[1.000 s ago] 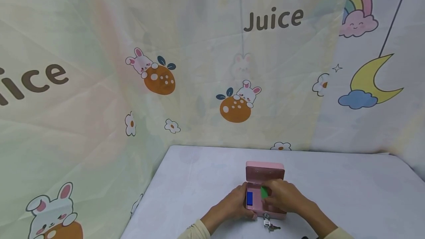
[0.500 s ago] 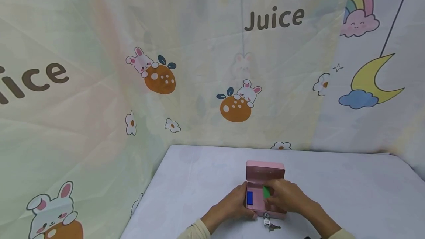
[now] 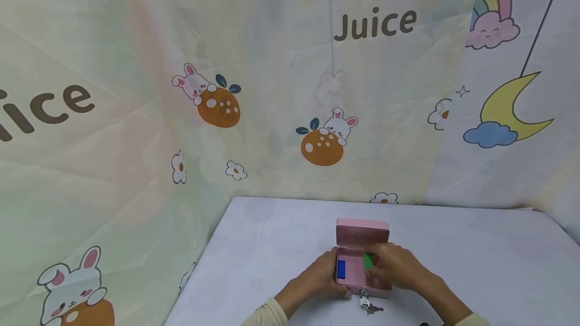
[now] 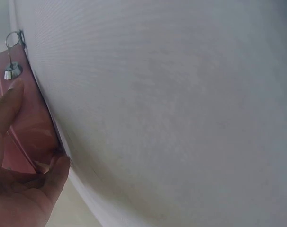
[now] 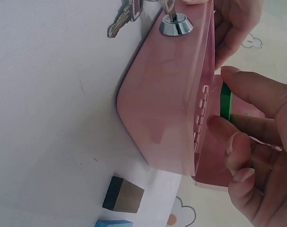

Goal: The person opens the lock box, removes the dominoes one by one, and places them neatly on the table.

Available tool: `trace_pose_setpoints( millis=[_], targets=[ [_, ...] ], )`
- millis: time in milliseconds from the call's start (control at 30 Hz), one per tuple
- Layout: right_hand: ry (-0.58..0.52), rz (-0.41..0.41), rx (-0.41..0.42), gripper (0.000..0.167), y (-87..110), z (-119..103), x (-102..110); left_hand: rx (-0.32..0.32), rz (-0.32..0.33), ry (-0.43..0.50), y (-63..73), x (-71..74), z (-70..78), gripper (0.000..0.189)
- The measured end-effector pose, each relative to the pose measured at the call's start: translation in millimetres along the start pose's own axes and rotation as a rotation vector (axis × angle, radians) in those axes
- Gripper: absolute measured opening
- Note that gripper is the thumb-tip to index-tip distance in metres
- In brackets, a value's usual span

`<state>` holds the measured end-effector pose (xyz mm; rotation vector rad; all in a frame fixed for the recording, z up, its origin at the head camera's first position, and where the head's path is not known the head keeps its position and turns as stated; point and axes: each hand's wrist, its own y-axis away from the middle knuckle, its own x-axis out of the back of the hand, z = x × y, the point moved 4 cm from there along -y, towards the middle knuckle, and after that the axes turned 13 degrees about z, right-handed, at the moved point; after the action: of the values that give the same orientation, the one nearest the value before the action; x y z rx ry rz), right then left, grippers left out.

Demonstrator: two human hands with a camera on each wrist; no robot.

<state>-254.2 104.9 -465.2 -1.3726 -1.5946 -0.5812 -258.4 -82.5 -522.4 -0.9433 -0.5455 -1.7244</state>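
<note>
A pink metal cash box (image 3: 362, 292) stands on the table with its lid (image 3: 362, 235) raised. My left hand (image 3: 322, 275) grips its left side; in the left wrist view the thumb lies on the front wall near the lock (image 4: 13, 71). A blue block (image 3: 341, 269) sits inside against the left wall. With thumb and fingertips, my right hand (image 3: 399, 265) pinches a green block (image 5: 226, 100) over the box's right half. The green block is partly hidden by the fingers in the head view. Keys (image 3: 374, 309) hang from the lock at the front.
In the right wrist view a dark wedge-shaped block (image 5: 124, 194) and a light blue block (image 5: 114, 223) lie on the white table (image 3: 476, 255) beside the box. A printed curtain (image 3: 272, 84) rises behind the table's far edge.
My right hand has shifted slightly to the right with the green block in its fingers. The left hand, the cash box and the blue block keep their places.
</note>
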Motion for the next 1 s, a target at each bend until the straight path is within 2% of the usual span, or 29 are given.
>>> trace_pose_setpoints(
  millis=[400, 600, 1000],
  targets=[
    [0.022, -0.013, -0.026, 0.044, 1.2, 2, 7, 0.013, 0.002, 0.001, -0.2, 0.1, -0.6, 0.104],
    [0.029, -0.012, -0.026, 0.046, 2.7, 4, 11, -0.002, 0.006, -0.011, -0.8, -1.1, -2.2, 0.106],
    [0.021, -0.052, -0.059, 0.047, 3.5, 9, 15, 0.008, 0.005, -0.002, -1.3, -1.6, -2.4, 0.106]
  ],
)
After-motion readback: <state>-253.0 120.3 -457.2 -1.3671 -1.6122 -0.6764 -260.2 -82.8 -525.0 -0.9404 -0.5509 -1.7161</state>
